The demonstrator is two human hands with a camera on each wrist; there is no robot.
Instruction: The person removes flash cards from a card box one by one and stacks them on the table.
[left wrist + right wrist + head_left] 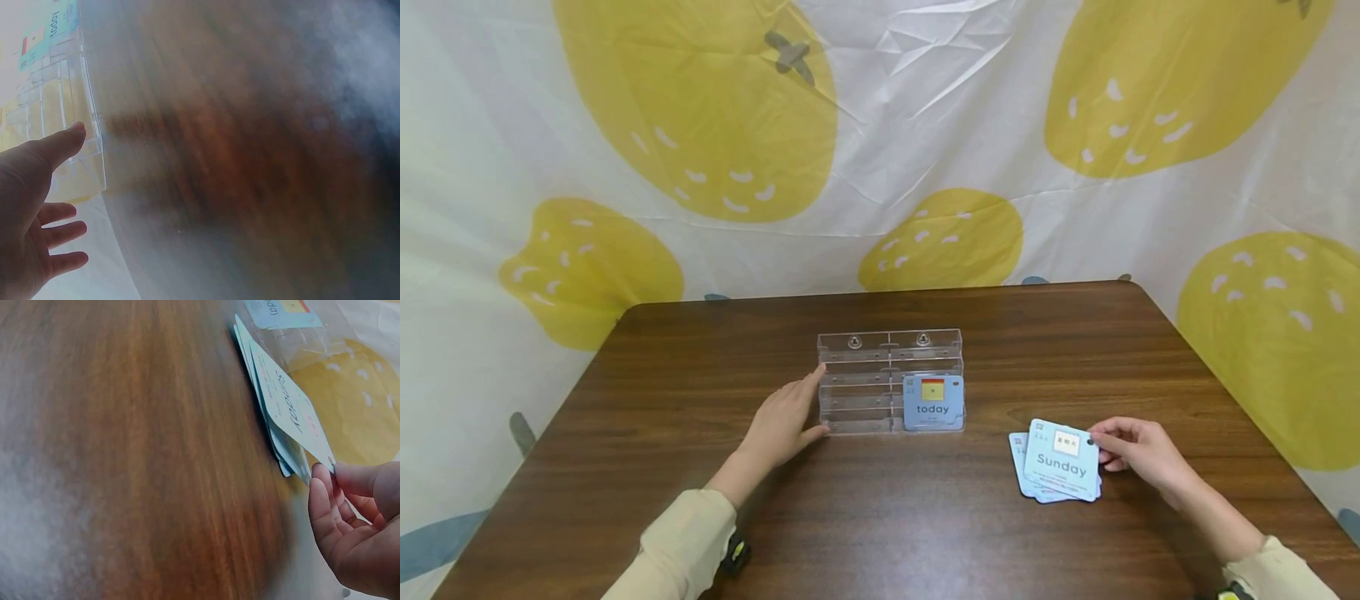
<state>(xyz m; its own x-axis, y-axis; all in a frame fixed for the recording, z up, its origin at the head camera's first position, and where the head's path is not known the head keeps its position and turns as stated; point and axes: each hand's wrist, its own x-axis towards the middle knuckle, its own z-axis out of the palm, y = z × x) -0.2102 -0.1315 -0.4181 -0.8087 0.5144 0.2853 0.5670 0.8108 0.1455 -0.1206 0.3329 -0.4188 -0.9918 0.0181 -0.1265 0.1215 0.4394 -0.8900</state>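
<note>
A clear plastic card rack (855, 403) with tiered pockets stands mid-table, and a blue "today" card (933, 408) sits in its lower right pocket. My left hand (780, 419) is at the rack's left side, fingertips right at its edge; the left wrist view has the thumb by the rack's lower edge and the other fingers extended. Between thumb and fingers my right hand (1144, 454) pinches the right corner of the "Sunday" card (1061, 471). That card is tilted up at the pinched corner, over a fanned stack of blue cards (1018, 461), mostly hidden beneath it.
The brown wooden table (880, 533) has rounded back corners. Behind it hangs a white cloth (760, 258) with large yellow fruit prints, close to the table's back edge. The card stack lies to the right of the rack.
</note>
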